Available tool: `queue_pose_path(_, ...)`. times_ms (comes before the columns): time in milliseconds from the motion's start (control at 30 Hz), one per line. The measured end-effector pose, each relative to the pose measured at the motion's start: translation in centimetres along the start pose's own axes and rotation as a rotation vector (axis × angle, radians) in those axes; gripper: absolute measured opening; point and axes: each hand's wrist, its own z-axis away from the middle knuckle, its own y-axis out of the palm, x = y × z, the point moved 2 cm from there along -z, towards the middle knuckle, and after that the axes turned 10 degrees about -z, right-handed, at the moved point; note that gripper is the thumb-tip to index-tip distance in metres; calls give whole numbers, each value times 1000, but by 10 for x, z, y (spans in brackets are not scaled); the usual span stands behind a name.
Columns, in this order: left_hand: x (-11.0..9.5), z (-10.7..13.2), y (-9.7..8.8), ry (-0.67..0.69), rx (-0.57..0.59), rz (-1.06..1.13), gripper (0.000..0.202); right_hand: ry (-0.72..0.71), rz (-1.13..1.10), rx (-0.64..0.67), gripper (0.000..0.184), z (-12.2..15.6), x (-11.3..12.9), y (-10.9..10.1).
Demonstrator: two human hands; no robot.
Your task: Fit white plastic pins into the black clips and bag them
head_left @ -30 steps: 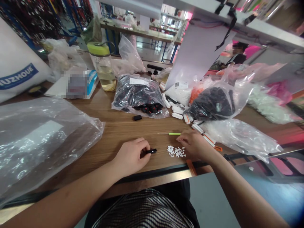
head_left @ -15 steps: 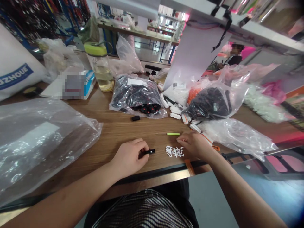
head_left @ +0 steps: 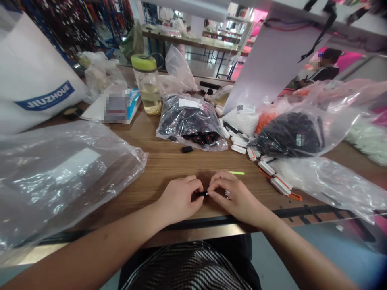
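Observation:
My left hand [head_left: 181, 199] pinches a small black plastic part [head_left: 202, 193] just above the wooden table [head_left: 169, 165] near its front edge. My right hand [head_left: 234, 196] meets it from the right, fingertips pinched at the part's end; what they hold, if anything, is too small to make out. A few of the tiny white pieces [head_left: 227, 194] peek out under the right hand; the rest of the pile is hidden. A thin green-handled tool [head_left: 236, 172] lies just beyond the right hand. One loose black part [head_left: 187, 149] lies farther back.
A large clear plastic bag [head_left: 60, 173] fills the left. Bags of black parts [head_left: 190, 121] [head_left: 290, 135] lie behind, with white and orange clips [head_left: 279, 185] and a clear bag [head_left: 326, 181] at right. A green-lidded bottle [head_left: 148, 84] stands at the back. Another person sits far right.
My right hand has moved left from the white pieces to join the left hand at the black part. The view has shifted, so the table contents sit further right in the picture.

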Motion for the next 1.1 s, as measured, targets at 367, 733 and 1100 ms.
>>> queue_pose_path(367,1,-1,0,-5,-3,7,4,-44,240,103,11,-8,4,9)
queue_pose_path(733,3,0,3,1,-13,13,4,-165,384,89,18,1,9,11)
queue_pose_path(1100,1,1,-1,-8,20,43,3,71,277,-203,20,26,-26,-43)
